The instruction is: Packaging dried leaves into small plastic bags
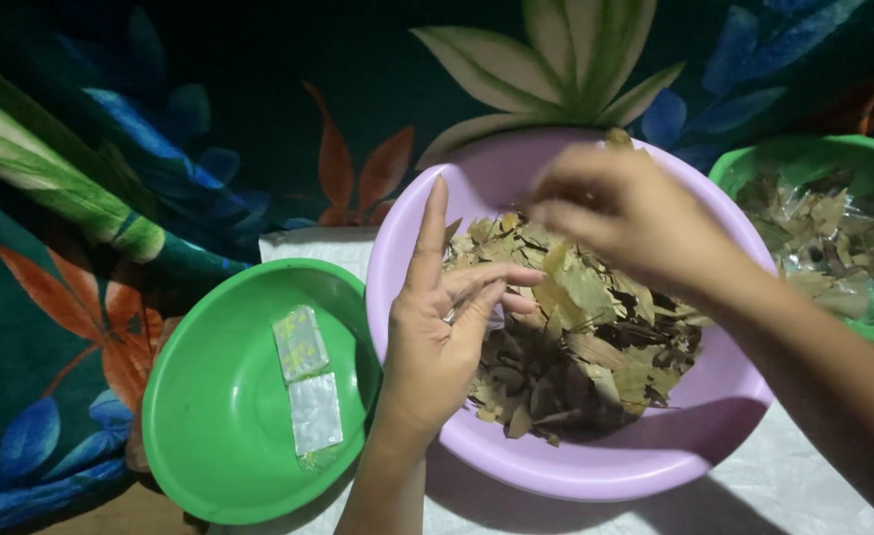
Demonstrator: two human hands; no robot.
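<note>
A lilac basin (655, 456) of dried leaves (575, 337) sat on a white sheet (783, 495) over floral cloth (80, 198). The left hand (442, 327) hovered open above the leaves; the blurred right hand (625, 213) pinched a leaf. Green bowls (219, 436) flanked the basin.

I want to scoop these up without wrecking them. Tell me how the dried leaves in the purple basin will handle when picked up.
The dried leaves look curled and brown, so they are probably brittle and may crumble under a tight pinch. They lie in a loose heap in the purple basin, so they are likely very light and apt to scatter. The left hand seems to hold them gently.
</note>
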